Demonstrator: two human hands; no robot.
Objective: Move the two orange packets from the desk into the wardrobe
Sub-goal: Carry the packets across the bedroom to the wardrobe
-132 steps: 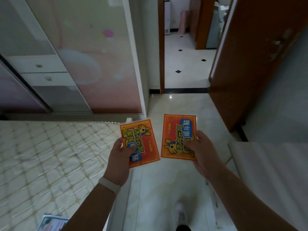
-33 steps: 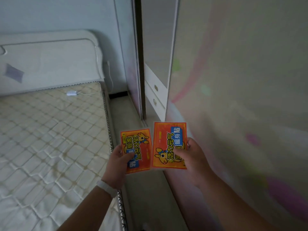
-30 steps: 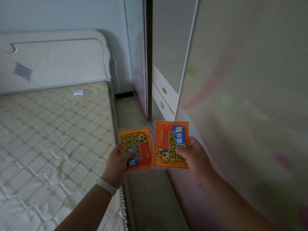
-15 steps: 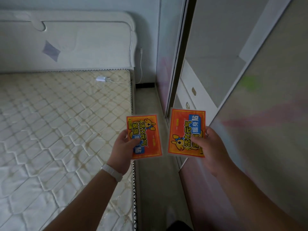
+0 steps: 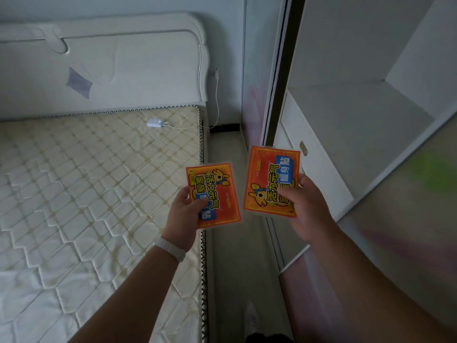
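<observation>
I hold one orange packet in each hand at mid-frame. My left hand (image 5: 182,219) grips the left orange packet (image 5: 217,194) by its lower left corner, above the mattress edge. My right hand (image 5: 309,209) grips the right orange packet (image 5: 267,179) by its right side, in front of the wardrobe opening. Both packets face up and show a yellow cartoon animal and a blue label. The open wardrobe (image 5: 351,115) is at the right, with a bare grey shelf and a white drawer front (image 5: 316,164) below it.
A bare quilted mattress (image 5: 94,189) with a white headboard (image 5: 106,65) fills the left. A white charger (image 5: 155,123) and cable lie near its top corner. A narrow floor strip (image 5: 237,256) runs between bed and wardrobe. The pink sliding door (image 5: 395,231) stands at right.
The view has swung toward the wardrobe opening, so more of its shelf and drawer shows. Both hands still hold the packets, now a little farther apart.
</observation>
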